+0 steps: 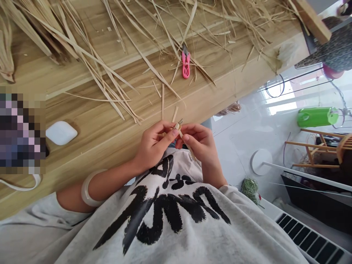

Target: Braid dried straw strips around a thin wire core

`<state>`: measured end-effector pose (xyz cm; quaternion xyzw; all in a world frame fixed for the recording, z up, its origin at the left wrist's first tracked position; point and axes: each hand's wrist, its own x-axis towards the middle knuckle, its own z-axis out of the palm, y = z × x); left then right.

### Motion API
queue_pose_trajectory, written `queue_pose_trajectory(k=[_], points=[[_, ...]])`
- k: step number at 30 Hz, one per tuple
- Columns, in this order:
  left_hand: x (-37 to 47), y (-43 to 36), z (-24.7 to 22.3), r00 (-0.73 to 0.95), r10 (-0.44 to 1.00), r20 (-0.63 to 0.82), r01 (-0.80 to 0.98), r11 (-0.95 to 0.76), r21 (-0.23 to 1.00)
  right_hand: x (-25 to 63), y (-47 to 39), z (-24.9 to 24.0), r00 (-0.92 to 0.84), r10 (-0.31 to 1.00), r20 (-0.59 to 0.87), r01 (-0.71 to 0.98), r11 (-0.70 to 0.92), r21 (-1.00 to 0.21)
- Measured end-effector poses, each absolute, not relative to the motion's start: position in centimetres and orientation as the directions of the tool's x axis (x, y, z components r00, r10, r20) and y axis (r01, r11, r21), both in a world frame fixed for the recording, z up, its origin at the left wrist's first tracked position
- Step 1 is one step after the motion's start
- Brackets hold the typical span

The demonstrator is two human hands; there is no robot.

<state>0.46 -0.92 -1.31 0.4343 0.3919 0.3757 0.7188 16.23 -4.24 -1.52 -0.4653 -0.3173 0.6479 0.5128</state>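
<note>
Close to my chest, at the table's front edge, my left hand (155, 142) pinches a small piece of folded or woven straw (178, 126) between thumb and fingers. My right hand (203, 146) meets it from the other side, its thumb and fingertips closed on a pale flat straw strip (190, 149) that runs down from the piece. Thin greenish ends poke out at the top of the small piece. Its exact shape is partly covered by my fingertips. Beyond my hands on the tabletop lie pink thread snips (186, 65), blades pointing away from me.
Loose straw strips (110, 84) are scattered over the wooden table (90, 128), with thicker bundles (35, 33) at the far left. A white rounded case (61, 132) rests at left. To the right, on the floor side, are a green container (317, 116) and a white lamp-like stand (258, 161).
</note>
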Motion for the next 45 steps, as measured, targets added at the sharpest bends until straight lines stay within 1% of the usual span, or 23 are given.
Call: queue_pose_trajectory(k=[6, 9, 11, 14, 20, 31, 37, 39, 42, 45], points=[[0.5, -1.0, -1.4, 0.377, 0.891, -0.252, -0.124, 0.318, 0.94, 15.0, -3.6, -1.5, 0.051, 0.94, -0.337, -0.395, -0.291, -0.872], [0.4, -1.1, -1.4, 0.394, 0.882, -0.259, -0.103, 0.322, 0.941, 14.7, -3.6, -1.7, 0.109, 0.941, -0.319, -0.397, -0.254, -0.882], [0.4, -1.2, -1.5, 0.411, 0.877, -0.248, -0.091, 0.311, 0.946, 14.6, -3.6, -1.7, 0.115, 0.946, -0.302, -0.403, -0.233, -0.885], [0.4, -1.3, -1.7, 0.414, 0.88, -0.232, -0.081, 0.29, 0.954, 14.3, -3.5, -1.7, 0.136, 0.942, -0.308, -0.399, -0.232, -0.887], [0.4, -1.2, -2.0, 0.405, 0.889, -0.215, -0.098, 0.275, 0.956, 13.6, -3.6, -1.5, 0.195, 0.904, -0.379, -0.434, -0.267, -0.86], [0.6, -1.3, -1.4, 0.332, 0.896, -0.295, -0.1, 0.344, 0.933, 13.6, -3.8, -1.0, 0.148, 0.871, -0.468, -0.519, -0.334, -0.787], [0.4, -1.0, -1.4, 0.416, 0.843, -0.341, -0.147, 0.432, 0.89, 13.6, -3.7, -1.0, 0.129, 0.87, -0.476, -0.545, -0.338, -0.767], [0.4, -1.0, -1.4, 0.427, 0.843, -0.328, -0.158, 0.426, 0.891, 13.5, -3.7, -1.0, 0.129, 0.866, -0.483, -0.571, -0.333, -0.75], [0.4, -1.1, -1.4, 0.42, 0.862, -0.284, -0.144, 0.372, 0.917, 13.1, -3.8, -1.0, 0.154, 0.849, -0.506, -0.602, -0.325, -0.729], [0.4, -1.1, -1.5, 0.414, 0.871, -0.266, -0.115, 0.34, 0.933, 12.8, -3.8, -1.1, 0.198, 0.827, -0.527, -0.601, -0.322, -0.731]])
